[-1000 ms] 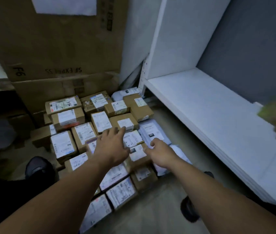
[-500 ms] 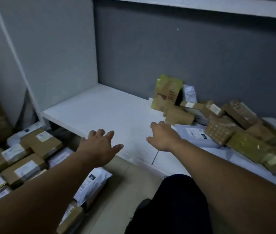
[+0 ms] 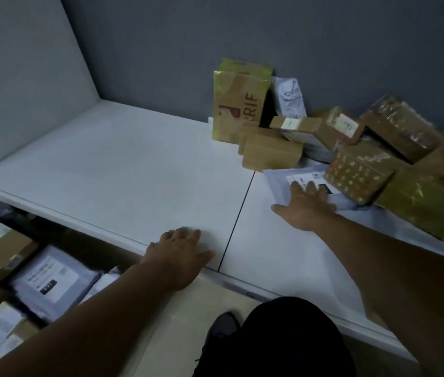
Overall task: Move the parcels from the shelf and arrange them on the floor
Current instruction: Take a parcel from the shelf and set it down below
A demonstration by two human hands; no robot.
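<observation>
While flat on mailer [image 3: 279, 180], right hand [image 3: 306, 206].

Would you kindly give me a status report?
Left hand open at shelf edge. Right hand open, fingers on mailer. Patterned box overlaps mailer.

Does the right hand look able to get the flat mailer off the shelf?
Probably yes: the right hand lies on the flat mailer, though a patterned box overlaps its right edge.

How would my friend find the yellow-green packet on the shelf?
On the white shelf, look along the grey wall to the parcel heap. The yellow-green packet stands upright at its left end, the only one with big reddish letters.
</observation>
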